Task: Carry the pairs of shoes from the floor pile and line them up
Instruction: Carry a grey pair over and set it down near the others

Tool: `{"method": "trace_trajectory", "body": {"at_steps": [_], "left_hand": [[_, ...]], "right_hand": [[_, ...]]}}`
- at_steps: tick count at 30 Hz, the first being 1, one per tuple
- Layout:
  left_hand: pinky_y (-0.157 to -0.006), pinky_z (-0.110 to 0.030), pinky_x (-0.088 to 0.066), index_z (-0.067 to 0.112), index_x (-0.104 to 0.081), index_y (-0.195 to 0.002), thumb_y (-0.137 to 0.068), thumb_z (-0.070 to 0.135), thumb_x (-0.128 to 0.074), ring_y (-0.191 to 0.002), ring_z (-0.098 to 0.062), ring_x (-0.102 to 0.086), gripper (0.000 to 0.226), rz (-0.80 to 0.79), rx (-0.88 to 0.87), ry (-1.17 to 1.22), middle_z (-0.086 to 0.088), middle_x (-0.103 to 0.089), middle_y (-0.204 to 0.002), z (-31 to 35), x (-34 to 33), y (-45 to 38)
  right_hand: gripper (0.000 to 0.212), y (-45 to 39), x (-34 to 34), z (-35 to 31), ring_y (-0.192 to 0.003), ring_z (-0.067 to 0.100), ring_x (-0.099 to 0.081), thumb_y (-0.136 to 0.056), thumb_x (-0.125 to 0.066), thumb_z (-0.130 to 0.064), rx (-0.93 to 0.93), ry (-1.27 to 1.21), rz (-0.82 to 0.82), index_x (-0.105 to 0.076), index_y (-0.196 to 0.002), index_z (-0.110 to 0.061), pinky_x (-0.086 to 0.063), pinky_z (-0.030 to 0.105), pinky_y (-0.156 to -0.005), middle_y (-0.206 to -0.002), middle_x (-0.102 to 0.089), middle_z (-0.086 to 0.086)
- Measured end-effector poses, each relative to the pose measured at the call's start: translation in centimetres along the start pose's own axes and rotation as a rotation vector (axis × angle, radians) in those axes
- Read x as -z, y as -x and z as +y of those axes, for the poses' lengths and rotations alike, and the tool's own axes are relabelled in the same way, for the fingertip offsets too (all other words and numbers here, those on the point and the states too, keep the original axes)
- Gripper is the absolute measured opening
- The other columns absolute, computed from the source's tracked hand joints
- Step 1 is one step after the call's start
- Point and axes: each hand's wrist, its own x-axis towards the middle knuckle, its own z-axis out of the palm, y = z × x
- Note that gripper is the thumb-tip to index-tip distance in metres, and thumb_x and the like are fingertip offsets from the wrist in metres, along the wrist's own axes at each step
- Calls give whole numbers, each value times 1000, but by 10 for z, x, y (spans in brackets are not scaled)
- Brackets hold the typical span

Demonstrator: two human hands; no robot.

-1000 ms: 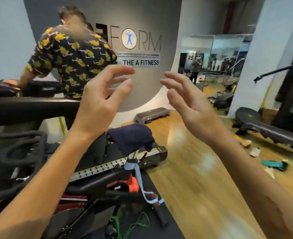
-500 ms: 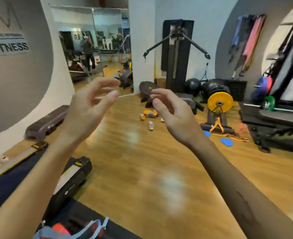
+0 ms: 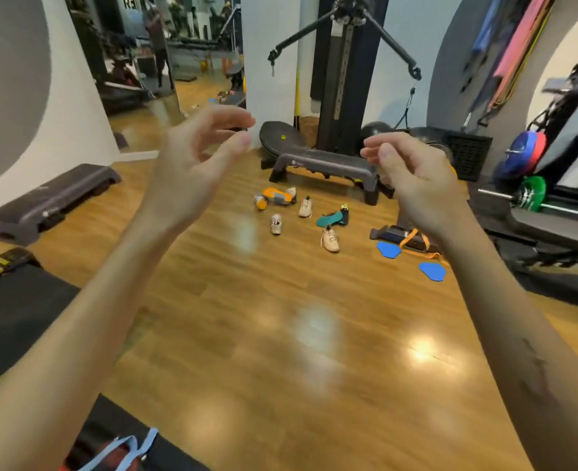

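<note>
**Wooden floor, scattered shoes, both hands empty**

Wood planks cover the floor [image 3: 281, 334], glossy with light patches. In the head view, both bare forearms reach forward and up. The left hand [image 3: 192, 168] hangs in the air with fingers loosely curled and thumb apart from them; its grip is released and it holds nothing. The right hand [image 3: 413, 178] is raised at about the same height, well apart from the left, fingers bent loosely inward, grip likewise released and empty.

Beyond and between the hands, the shoes lie on the floor in a loose scatter in front of a dark step [image 3: 325, 163]. An orange-and-grey pair [image 3: 275, 197] lies tumbled on its side nearest the step. Three pale shoes lie apart from one another: one [image 3: 305, 207] just right of the orange pair, one [image 3: 276, 224] nearer the camera, one [image 3: 330, 239] further right. A teal-soled shoe [image 3: 333, 217] lies on its side between the pale ones.

Two blue pads [image 3: 432, 270] sit on the floor to the right, near an orange strap [image 3: 416, 243]. Another step [image 3: 50, 198] lies along the left wall. A cable machine [image 3: 343, 69] stands behind, and a barbell with a green plate [image 3: 532, 193] is at the right.
</note>
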Motion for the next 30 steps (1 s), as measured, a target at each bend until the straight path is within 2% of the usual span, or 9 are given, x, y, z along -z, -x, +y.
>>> {"method": "trace_trajectory", "body": {"at_steps": [2, 6, 11, 14, 16, 18, 21, 26, 30], "left_hand": [[-91, -50, -51, 12, -62, -119, -94, 27, -56, -109, -13, -63, 30, 8, 26, -17, 1, -66, -118, -15, -16, -19], [-90, -52, -51, 13, -65, -117, -96, 28, -53, -109, -15, -63, 29, -2, 50, -36, 1, -67, -116, -55, -44, -61], [-86, -49, -54, 11, -67, -116, -98, 25, -48, -105, -18, -63, 30, -13, 81, -44, -4, -68, -108, -128, -70, -117], [-84, -44, -55, 10, -67, -117, -100, 21, -46, -105, -15, -64, 29, -5, 79, -12, -7, -69, -108, -179, -82, -156], [-83, -37, -56, 9, -67, -116, -100, 20, -45, -102, -15, -64, 29, -22, 88, -4, -8, -69, -107, -208, -92, -187], [-84, -38, -55, 10, -67, -115, -100, 20, -47, -101, -18, -64, 27, -55, 98, -4, -10, -69, -106, -234, -100, -217], [-87, -50, -51, 13, -67, -115, -99, 23, -49, -104, -17, -63, 26, -98, 85, -25, -5, -69, -107, -269, -109, -273], [-85, -53, -51, 15, -69, -112, -97, 28, -50, -102, -18, -64, 28, -118, 87, -13, -1, -70, -105, -324, -125, -340], [-83, -51, -52, 9, -70, -106, -96, 22, -51, -98, -18, -66, 26, -33, 119, -7, -5, -71, -99, -374, -140, -371]], "right_hand": [[31, -28, -1, 19, -112, 5, -57, -104, -38, -27, -5, 13, -18, -59, -127, -21, -49, 26, -92, -116, -65, -5], [30, -72, -10, 69, -108, 2, -58, -104, -40, -26, 9, 22, 15, -60, -126, -21, -46, 13, -86, -112, -66, -7], [29, -130, -31, 128, -107, 5, -61, -104, -40, -24, -27, 13, 17, -61, -124, -20, -54, 38, -90, -109, -69, -6], [28, -169, -43, 160, -95, 31, -66, -103, -42, -23, -14, 16, 32, -63, -121, -20, -53, 54, -80, -106, -71, -9], [28, -202, -54, 175, -92, 41, -63, -103, -42, -23, -27, 38, 32, -63, -121, -19, -52, 58, -76, -104, -70, -12], [28, -235, -67, 185, -94, 32, -65, -103, -43, -22, -44, 58, 19, -63, -122, -18, -53, 54, -80, -105, -69, -11], [27, -285, -84, 204, -104, 9, -63, -102, -46, -22, -33, 49, 31, -63, -122, -18, -53, 37, -88, -107, -70, -6], [26, -350, -117, 249, -106, 4, -63, -102, -47, -18, -87, -19, 10, -63, -122, -16, -52, 26, -89, -107, -71, -4], [24, -401, -143, 292, -105, 0, -63, -101, -48, -17, -105, -66, -56, -63, -121, -17, -51, 20, -89, -107, -71, -5]]}}
